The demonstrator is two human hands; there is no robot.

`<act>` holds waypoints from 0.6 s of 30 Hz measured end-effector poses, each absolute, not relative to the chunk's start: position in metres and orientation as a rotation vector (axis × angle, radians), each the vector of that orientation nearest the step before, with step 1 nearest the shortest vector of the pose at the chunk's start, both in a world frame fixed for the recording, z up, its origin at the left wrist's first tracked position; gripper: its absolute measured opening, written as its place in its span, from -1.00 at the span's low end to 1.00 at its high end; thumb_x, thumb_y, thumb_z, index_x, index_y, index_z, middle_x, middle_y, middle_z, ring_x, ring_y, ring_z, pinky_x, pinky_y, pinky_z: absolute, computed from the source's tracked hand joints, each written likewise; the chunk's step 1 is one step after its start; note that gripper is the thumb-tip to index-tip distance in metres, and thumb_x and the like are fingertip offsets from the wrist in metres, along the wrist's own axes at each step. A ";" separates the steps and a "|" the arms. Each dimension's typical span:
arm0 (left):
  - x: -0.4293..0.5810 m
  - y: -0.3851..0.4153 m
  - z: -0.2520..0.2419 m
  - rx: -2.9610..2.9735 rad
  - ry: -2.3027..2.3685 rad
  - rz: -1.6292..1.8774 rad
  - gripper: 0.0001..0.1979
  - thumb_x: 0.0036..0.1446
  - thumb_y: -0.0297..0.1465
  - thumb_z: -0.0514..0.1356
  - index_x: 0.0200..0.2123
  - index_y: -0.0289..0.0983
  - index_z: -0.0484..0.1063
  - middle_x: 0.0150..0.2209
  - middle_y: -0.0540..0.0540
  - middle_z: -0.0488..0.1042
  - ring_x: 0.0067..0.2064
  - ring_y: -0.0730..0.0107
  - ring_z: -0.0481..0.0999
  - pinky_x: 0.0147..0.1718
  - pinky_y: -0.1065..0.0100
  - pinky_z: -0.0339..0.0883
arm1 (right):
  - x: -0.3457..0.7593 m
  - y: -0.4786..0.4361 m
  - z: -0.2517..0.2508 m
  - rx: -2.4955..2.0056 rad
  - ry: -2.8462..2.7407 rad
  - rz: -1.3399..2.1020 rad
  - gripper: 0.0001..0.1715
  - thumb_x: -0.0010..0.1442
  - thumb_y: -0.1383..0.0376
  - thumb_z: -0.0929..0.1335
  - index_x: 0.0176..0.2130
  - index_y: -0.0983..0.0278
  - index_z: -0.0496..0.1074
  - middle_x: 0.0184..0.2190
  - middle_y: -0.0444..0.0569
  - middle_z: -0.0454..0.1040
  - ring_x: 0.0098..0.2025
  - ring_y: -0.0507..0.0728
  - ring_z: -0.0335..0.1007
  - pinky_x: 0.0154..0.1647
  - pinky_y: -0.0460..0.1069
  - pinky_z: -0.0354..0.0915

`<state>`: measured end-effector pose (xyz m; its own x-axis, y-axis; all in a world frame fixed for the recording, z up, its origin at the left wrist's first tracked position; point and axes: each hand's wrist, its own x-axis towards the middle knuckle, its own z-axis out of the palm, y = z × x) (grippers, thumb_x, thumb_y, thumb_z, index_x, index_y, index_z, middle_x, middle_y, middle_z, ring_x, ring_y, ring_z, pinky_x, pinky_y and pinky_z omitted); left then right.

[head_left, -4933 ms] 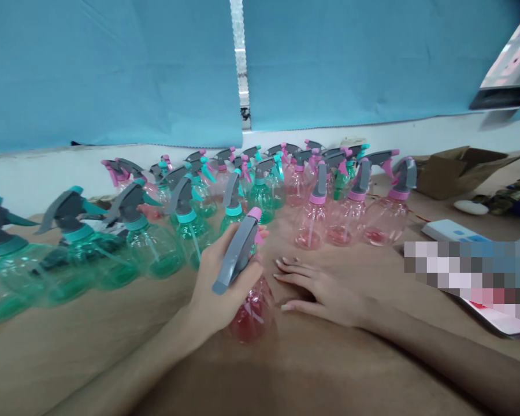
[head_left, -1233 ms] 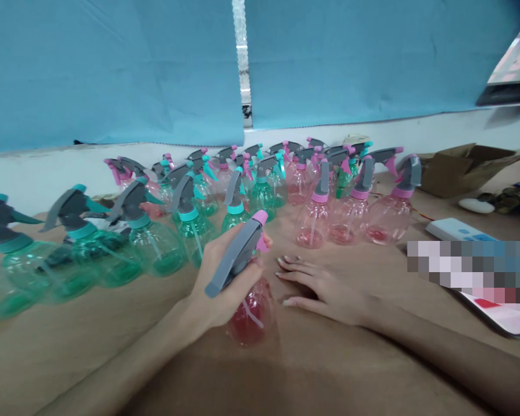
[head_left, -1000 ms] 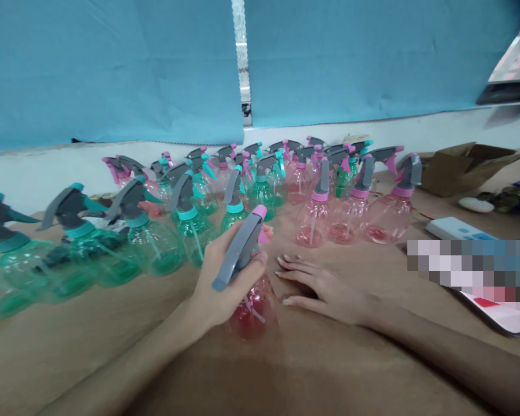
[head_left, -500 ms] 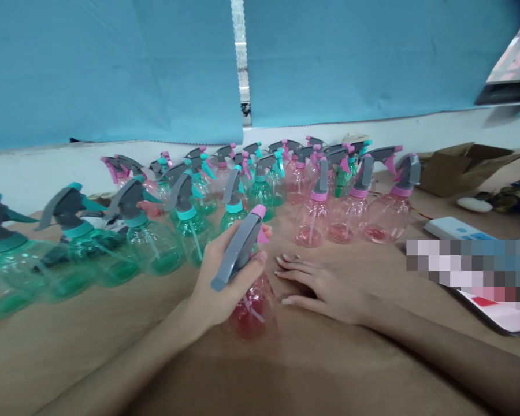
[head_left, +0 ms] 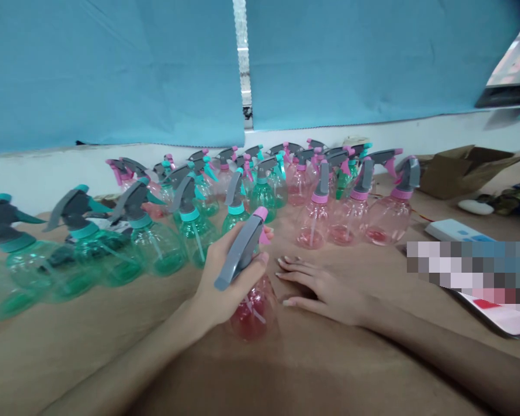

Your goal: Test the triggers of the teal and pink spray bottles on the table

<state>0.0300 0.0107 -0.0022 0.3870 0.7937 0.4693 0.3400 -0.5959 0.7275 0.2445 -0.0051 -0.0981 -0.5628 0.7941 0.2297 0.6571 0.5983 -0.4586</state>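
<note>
My left hand is wrapped round the neck of a pink spray bottle with a grey and pink trigger head; its base is on the table. Part of its neck and trigger is hidden by my fingers. To the right of that bottle, my right hand lies palm down on the tabletop, fingers stretched out and holding nothing. Beyond it three pink spray bottles stand side by side. A slanting row of green spray bottles is at the left.
More pink and green spray bottles crowd the back by the wall. An open cardboard box sits at the right rear, near a white oval object. A flat device, partly pixelated, lies at the right edge. Blue sheeting covers the wall.
The view has shifted very slightly. My left hand keeps its grip on the pink spray bottle, and my right hand stays flat on the table.
</note>
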 end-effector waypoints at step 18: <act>0.031 0.011 -0.002 2.126 0.939 1.146 -0.82 0.08 -0.37 0.13 -0.19 -0.17 0.35 -0.49 0.06 0.30 -0.51 0.46 0.27 -0.55 0.41 0.18 | 0.244 -0.005 -0.100 -1.151 -2.363 0.457 -0.32 0.20 -0.04 0.24 0.19 0.23 0.16 0.22 0.00 0.17 0.26 0.19 0.01 0.24 0.17 0.05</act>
